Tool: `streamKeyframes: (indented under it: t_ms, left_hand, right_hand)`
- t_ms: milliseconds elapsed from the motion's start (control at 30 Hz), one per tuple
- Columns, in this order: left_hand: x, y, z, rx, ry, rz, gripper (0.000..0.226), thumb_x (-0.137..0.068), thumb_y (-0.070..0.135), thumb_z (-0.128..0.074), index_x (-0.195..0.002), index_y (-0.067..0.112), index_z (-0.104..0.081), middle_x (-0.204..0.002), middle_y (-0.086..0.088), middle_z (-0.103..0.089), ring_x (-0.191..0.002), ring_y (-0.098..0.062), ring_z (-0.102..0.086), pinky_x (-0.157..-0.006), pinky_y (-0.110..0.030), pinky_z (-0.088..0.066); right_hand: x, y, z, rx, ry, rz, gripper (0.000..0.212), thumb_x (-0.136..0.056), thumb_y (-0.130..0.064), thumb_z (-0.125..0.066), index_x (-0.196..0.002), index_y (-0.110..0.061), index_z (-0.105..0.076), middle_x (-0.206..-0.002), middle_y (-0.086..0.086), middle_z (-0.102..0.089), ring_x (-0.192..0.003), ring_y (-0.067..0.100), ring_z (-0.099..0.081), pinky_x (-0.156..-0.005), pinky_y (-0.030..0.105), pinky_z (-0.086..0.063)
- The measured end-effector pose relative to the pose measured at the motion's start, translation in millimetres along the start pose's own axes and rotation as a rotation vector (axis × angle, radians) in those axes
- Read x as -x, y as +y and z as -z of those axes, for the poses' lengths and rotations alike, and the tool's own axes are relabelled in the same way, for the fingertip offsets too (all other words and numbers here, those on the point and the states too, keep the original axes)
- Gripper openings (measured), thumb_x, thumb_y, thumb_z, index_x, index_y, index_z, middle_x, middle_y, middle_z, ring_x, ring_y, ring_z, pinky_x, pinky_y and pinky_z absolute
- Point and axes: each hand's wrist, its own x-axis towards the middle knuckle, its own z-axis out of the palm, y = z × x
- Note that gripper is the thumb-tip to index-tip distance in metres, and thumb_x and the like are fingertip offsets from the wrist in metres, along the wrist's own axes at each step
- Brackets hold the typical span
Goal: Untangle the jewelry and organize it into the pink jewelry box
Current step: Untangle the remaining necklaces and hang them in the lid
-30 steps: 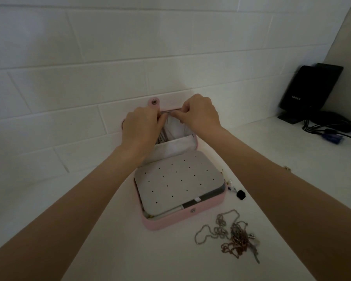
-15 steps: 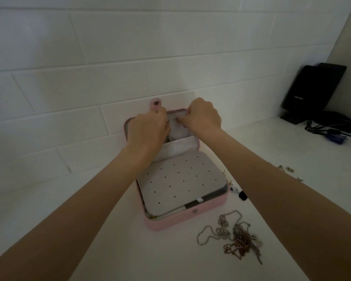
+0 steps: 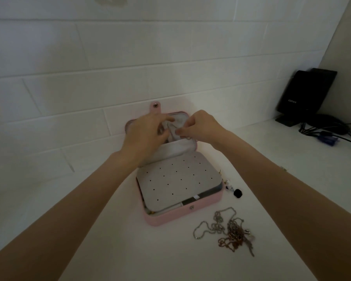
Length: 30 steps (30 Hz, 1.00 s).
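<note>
Nearest to us, on the white counter point(image 3: 101, 250), lies the tangle of chains point(image 3: 228, 230): silver loops spread to the left, a copper-coloured knot bunched to the right. We judge these light, limp and slippery, and thin enough to snap or kink if yanked; we would pick at a free loop at the edge of the knot and tease it loose rather than pull an end. The tangle sits well apart from both hands, untouched.

Just beyond it stands the pink box point(image 3: 182, 214), open, with a grey tray point(image 3: 176, 182) dotted with small holes across its base. Beside its right edge lie a few small pieces point(image 3: 232, 189), among them a black bead; they look tiny and easy to lose.

Farther on, the lid point(image 3: 178, 118) leans against the tiled wall point(image 3: 130, 57), with a soft pocket point(image 3: 174, 149) along its lower half. Our left hand point(image 3: 146, 134) reaches into the lid, fingers loosely curled; what it holds, if anything, we cannot tell. Our right hand point(image 3: 201, 126) pinches something small at the pocket's mouth, too dim to name.
</note>
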Motion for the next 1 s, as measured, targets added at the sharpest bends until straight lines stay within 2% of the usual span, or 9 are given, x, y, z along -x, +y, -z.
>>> streamKeyframes:
  t_ms: [133,233,367,433,533,700,800,900,1000]
  left_hand:
    - [-1,1,-11,-0.012,-0.106,0.021,0.021,-0.087,0.025,-0.062,-0.106,0.018,-0.069,-0.083,0.004,-0.059,-0.078,-0.015,-0.056,-0.065,-0.023,-0.036]
    - [1,1,-15,0.105,-0.014,0.148,0.020,-0.087,0.019,-0.063,-0.104,0.015,-0.071,-0.091,-0.002,-0.070,-0.081,-0.014,-0.060,-0.072,-0.021,-0.042]
    - [1,4,-16,0.151,0.133,0.252,0.017,-0.088,0.020,-0.062,-0.100,0.015,-0.073,-0.082,0.006,-0.067,-0.069,-0.008,-0.056,-0.061,-0.013,-0.040]
    - [0,5,-14,0.121,0.183,0.280,0.017,-0.090,0.023,-0.060,-0.095,0.014,-0.074,-0.081,0.002,-0.069,-0.067,-0.011,-0.057,-0.060,-0.019,-0.040]
    - [-3,6,-12,-0.056,0.204,0.246,0.025,-0.093,0.028,-0.054,-0.093,0.012,-0.073,-0.085,-0.007,-0.070,-0.077,-0.022,-0.061,-0.065,-0.030,-0.040]
    - [-9,3,-17,-0.355,0.190,0.135,0.024,-0.097,0.030,-0.042,-0.104,0.013,-0.058,-0.101,-0.004,-0.063,-0.081,-0.028,-0.058,-0.060,-0.033,-0.031]
    - [-11,-1,-20,-0.391,0.193,0.068,0.021,-0.096,0.024,-0.045,-0.097,0.007,-0.058,-0.112,-0.007,-0.060,-0.074,-0.035,-0.060,-0.055,-0.034,-0.033]
    - [-12,-6,-22,-0.362,0.229,-0.013,0.015,-0.090,0.018,-0.056,-0.085,0.004,-0.060,-0.101,-0.012,-0.064,-0.058,-0.037,-0.060,-0.047,-0.033,-0.036]
    - [-12,-8,-23,-0.342,0.220,-0.018,0.016,-0.089,0.018,-0.056,-0.083,0.004,-0.061,-0.103,-0.012,-0.064,-0.059,-0.037,-0.060,-0.048,-0.037,-0.044]
  right_hand:
    - [3,-4,2,-0.001,-0.022,0.050,0.019,-0.079,-0.013,-0.069,-0.086,0.005,-0.069,-0.074,0.006,-0.059,-0.074,0.013,-0.052,-0.064,0.020,-0.040]
    - [0,-4,3,-0.068,0.030,0.048,0.011,-0.081,-0.012,-0.067,-0.074,-0.005,-0.070,-0.063,0.002,-0.061,-0.063,0.008,-0.051,-0.055,0.015,-0.037]
    - [-12,-7,-6,-0.082,0.148,0.072,0.011,-0.082,-0.016,-0.068,-0.077,-0.007,-0.069,-0.059,-0.001,-0.059,-0.060,0.008,-0.053,-0.059,0.018,-0.043]
    - [-21,-8,-14,-0.024,0.212,0.108,0.013,-0.080,-0.019,-0.069,-0.082,-0.007,-0.070,-0.066,0.001,-0.063,-0.068,0.013,-0.059,-0.066,0.025,-0.049]
    - [-32,-6,-23,0.033,0.307,0.109,0.018,-0.078,-0.027,-0.072,-0.086,-0.011,-0.069,-0.085,0.008,-0.068,-0.084,0.024,-0.064,-0.076,0.034,-0.052]
    - [-33,-9,-23,0.029,0.396,0.043,0.022,-0.078,-0.033,-0.071,-0.082,-0.012,-0.069,-0.085,0.008,-0.069,-0.082,0.025,-0.064,-0.063,0.029,-0.046]
    - [-35,-9,-21,0.034,0.409,0.000,0.023,-0.077,-0.032,-0.070,-0.083,-0.010,-0.069,-0.084,0.009,-0.069,-0.080,0.027,-0.065,-0.061,0.027,-0.044]
    - [-36,-7,-20,0.062,0.411,-0.025,0.021,-0.077,-0.029,-0.069,-0.085,-0.009,-0.069,-0.085,0.010,-0.069,-0.081,0.027,-0.065,-0.063,0.028,-0.047]
    - [-34,-3,-19,0.085,0.394,-0.040,0.018,-0.078,-0.026,-0.070,-0.087,-0.010,-0.069,-0.086,0.009,-0.069,-0.082,0.026,-0.065,-0.063,0.027,-0.045]
